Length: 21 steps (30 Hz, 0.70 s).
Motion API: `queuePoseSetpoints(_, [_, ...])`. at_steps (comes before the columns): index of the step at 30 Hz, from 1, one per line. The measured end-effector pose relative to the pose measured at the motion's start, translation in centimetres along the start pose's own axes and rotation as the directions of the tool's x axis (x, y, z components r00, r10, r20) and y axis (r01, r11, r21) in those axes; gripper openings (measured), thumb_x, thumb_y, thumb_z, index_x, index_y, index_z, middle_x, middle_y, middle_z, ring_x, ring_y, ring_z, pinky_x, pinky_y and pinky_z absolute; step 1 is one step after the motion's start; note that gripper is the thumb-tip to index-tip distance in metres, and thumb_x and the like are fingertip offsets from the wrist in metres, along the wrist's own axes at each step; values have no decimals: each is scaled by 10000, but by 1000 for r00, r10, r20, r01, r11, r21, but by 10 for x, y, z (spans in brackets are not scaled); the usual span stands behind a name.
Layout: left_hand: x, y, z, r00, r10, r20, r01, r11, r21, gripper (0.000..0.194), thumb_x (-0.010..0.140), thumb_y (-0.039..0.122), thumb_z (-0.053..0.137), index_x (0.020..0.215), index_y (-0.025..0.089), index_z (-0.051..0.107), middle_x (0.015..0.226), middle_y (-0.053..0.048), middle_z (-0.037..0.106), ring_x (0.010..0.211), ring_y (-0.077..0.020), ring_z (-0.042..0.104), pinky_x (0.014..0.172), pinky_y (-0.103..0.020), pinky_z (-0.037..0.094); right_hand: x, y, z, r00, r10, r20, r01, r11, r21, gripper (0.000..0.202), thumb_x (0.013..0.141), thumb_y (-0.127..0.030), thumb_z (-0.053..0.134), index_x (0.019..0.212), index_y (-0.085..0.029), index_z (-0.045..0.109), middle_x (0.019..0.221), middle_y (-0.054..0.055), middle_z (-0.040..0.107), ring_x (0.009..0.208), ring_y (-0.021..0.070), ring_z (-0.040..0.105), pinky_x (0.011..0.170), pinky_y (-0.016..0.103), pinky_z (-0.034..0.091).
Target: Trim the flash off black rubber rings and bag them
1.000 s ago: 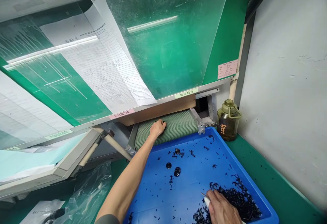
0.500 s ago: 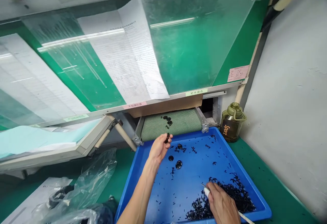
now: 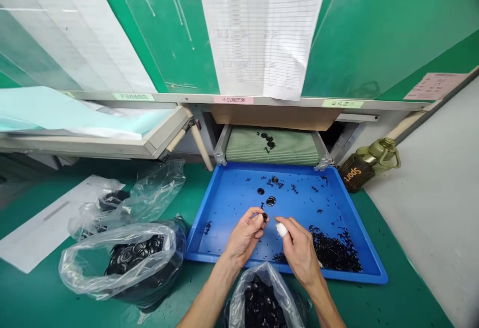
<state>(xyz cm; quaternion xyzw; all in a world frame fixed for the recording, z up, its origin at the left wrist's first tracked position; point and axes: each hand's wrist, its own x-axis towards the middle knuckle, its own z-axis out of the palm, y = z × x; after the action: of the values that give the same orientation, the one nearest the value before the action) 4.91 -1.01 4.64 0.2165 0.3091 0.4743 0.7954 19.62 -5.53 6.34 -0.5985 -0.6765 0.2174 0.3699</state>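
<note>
My left hand (image 3: 243,238) pinches a small round black part (image 3: 265,217) between thumb and fingertips, above the blue tray (image 3: 202,255). Close by on its right, my right hand (image 3: 299,248) is closed round a thin-tipped tool with a white-wrapped grip (image 3: 281,229). The tool's narrow tip points at the black part; whether they touch I cannot tell. Beyond the hands, a few black discs (image 3: 271,201) lie in the tray among small black scraps. A dense pile of black scraps (image 3: 335,250) fills the tray's near right corner.
Behind the tray, a green ribbed conveyor belt (image 3: 239,146) carries several black parts. Open plastic bags of black parts stand at the left (image 3: 136,255) and front (image 3: 262,300). A bottle (image 3: 359,168) leans at the right by the wall. Papers lie on a left shelf (image 3: 149,141).
The view has turned down and levelled, bringing the bags into sight. My left hand has drawn back from near the belt with the black part, and my right hand has left the scrap pile to meet it.
</note>
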Motion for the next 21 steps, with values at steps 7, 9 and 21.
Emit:
queuePoseSetpoints(7, [-4,-2,-15,998,-11,-66,8,999,-42,292,664,225,763,919,124,663,853,-77,637,619,-53,480,466,-141,313,-4,-3,11,999,3,48,-2,1000,-21,353,880,-145,312,1093,-175,592,921,59,612,815,153,570,722,248,447])
queuePoseSetpoints(9, [-5,-4,-18,996,0,-91,-5,998,-61,255,668,227,760,879,131,653,845,-71,641,607,-51,479,454,-140,302,-5,-3,14,998,3,58,-1,999,-32,346,878,-145,322,1092,-176,592,917,59,610,808,157,568,715,253,447])
queuePoseSetpoints(21, [-10,-12,-19,994,12,-108,-28,988,-152,259,719,215,720,938,121,619,902,-88,642,613,-51,478,459,-136,330,-9,-9,28,993,7,122,12,988,-153,366,869,-129,344,1134,-217,580,880,41,588,743,160,553,677,264,421])
